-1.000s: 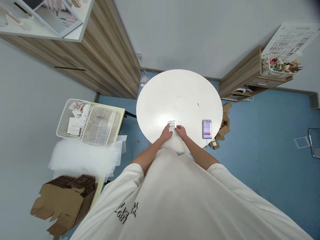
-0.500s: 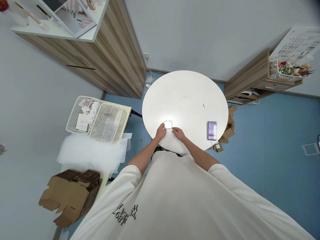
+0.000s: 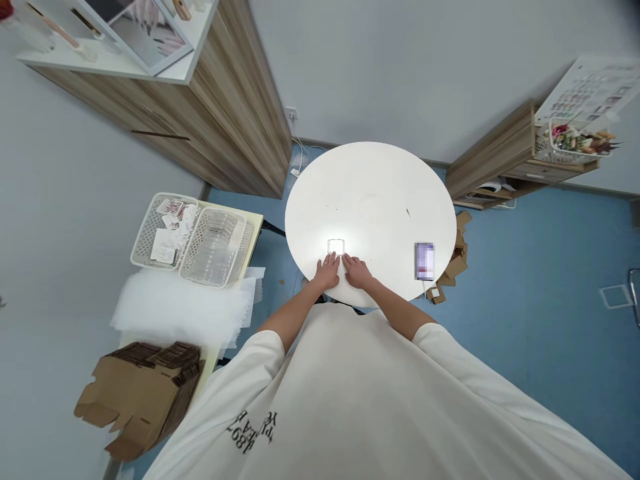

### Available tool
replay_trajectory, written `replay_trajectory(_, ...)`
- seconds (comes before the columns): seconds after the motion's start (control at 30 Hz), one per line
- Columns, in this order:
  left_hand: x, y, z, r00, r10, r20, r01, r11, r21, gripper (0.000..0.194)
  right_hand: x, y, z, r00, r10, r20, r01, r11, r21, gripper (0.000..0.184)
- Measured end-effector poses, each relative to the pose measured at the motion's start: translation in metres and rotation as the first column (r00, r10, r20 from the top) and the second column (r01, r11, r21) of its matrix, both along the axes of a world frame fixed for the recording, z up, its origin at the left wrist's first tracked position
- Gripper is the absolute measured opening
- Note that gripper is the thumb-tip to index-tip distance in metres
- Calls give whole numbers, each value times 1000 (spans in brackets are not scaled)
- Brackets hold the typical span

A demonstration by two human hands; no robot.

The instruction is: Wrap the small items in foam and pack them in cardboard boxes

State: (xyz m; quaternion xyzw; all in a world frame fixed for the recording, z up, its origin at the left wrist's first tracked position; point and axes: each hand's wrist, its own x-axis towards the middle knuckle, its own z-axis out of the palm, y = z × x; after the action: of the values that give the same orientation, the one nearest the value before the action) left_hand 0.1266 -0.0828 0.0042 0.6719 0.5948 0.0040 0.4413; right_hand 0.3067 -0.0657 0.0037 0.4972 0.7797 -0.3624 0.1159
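In the head view, a small shiny case (image 3: 336, 246) lies flat on the round white table (image 3: 380, 177), near the person. The left hand (image 3: 327, 272) and right hand (image 3: 357, 272) lie flat, fingers out, tips at its near edge; neither grips it. It looks light, hard, slippery and maybe easy to crack. Its two sides seem best to hold.

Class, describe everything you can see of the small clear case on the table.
The small clear case looks like glossy plastic, squarish with rounded corners. It lies flat on the white table, toward the table's near side. The left hand and right hand appear to touch its near edge; glare whitens its middle, hiding any contents.
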Motion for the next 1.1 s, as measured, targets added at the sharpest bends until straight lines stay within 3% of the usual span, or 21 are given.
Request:
replay_trajectory(0.27, -8, 35, -2, 999, 3, -43, -6, 996, -89, 87, -17, 28, -2, 999, -35, 10, 35, 999, -4, 81)
replay_trajectory(0.5, -12, 38, -4, 998, -49, -46, 45, 994, -96, 93, -5, 14, -1, 998, -65, 0, 65, 997, -29, 79)
replay_trajectory(0.67, -19, 23, -2, 994, -93, -54, 89, 993, -74, 97, 4, 2, -2, 995, -100, -13, 98, 993, -69, 77)
replay_trajectory(0.87, -27, -18, 2, 991, -96, -97, 82, 988, -134, 104, 3, -6, 5, 992, -128, -5, 127, 989, -73, 73)
replay_trajectory(1.0, -45, -35, 12, 995, -28, -91, 16, 992, -126, 92, -6, -10, 15, 982, -189, 22, 191, 978, -90, 66)
replay_trajectory(1.1, -71, -43, 21, 994, 54, -95, -60, 997, -55, 84, -22, -11, 22, 988, -147, 47, 149, 988, -35, 60)
